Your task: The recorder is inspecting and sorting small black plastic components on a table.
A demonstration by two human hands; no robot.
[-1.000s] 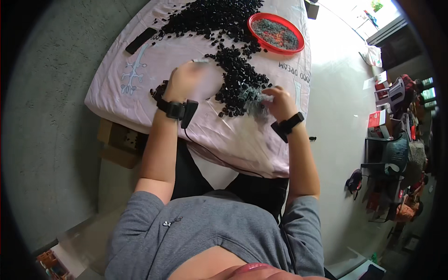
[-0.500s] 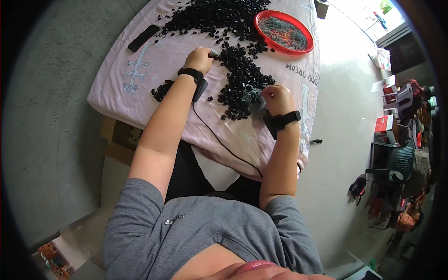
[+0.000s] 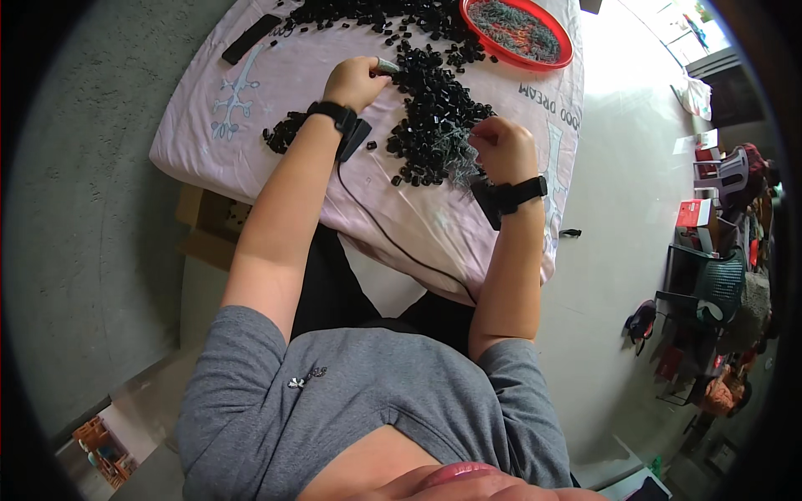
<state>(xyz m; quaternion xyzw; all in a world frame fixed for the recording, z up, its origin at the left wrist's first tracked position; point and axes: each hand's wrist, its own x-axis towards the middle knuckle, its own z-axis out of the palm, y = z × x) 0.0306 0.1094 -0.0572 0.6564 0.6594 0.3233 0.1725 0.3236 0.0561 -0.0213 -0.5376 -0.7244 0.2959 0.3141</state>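
Black small block-like parts lie heaped in the middle of the cloth-covered table. At the left edge of that heap my left hand is closed on a small greyish piece, too small to make out. On the heap's right side lies a tangle of thin grey pin-like pieces. Beside this tangle my right hand is closed in a pinch; whatever is between its fingertips cannot be made out. Both wrists wear black straps with a box.
A red round tray holding more grey pieces stands at the far right. A wide spread of black parts covers the far side. A black flat bar lies far left; a smaller cluster is beside my left forearm. A black cable crosses the near edge.
The view has shifted, so the table sits higher in the picture. My left hand has turned slightly, showing more of the greyish piece. My right hand stays pinched by the grey tangle.
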